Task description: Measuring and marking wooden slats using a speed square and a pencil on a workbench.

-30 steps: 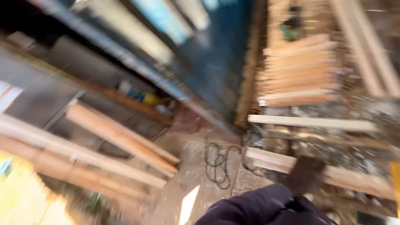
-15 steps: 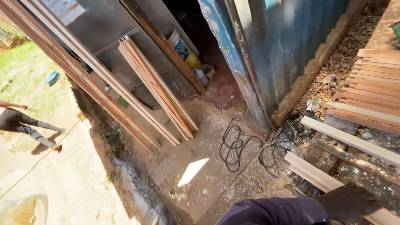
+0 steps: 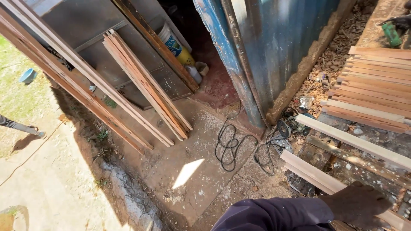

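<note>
Down at the lower right of the head view, one hand [image 3: 357, 204] rests palm-down on the near end of a pale wooden plank [image 3: 317, 176], fingers [image 3: 379, 197] spread flat over the wood rather than curled round it, so the grip is apart; a dark purple sleeve [image 3: 274, 214] runs from it to the bottom edge. Which hand it is cannot be told for certain; from its side of the view it looks like the right one, and the other hand does not show. This plank lies on a rough, stained tabletop [image 3: 364, 169], with a second pale plank [image 3: 355, 141] lying apart from it further back. Beyond that sits a stack of reddish timber strips [image 3: 376, 85] laid side by side. Near the planks' left ends a small power tool [image 3: 284, 128] lies low down, and its black cable [image 3: 233, 147] loops over the concrete floor [image 3: 180, 171]. A blue corrugated metal wall [image 3: 274, 47] stands behind, with wood shavings [image 3: 338, 47] heaped along its foot. Left of the doorway, long timber battens [image 3: 145, 85] lean against a grey metal sheet, and a yellow-and-white bucket [image 3: 173, 42] stands just inside. Far left, on the grass, lies a blue bowl [image 3: 28, 76], and part of another person's leg [image 3: 19, 127] shows at the edge
</note>
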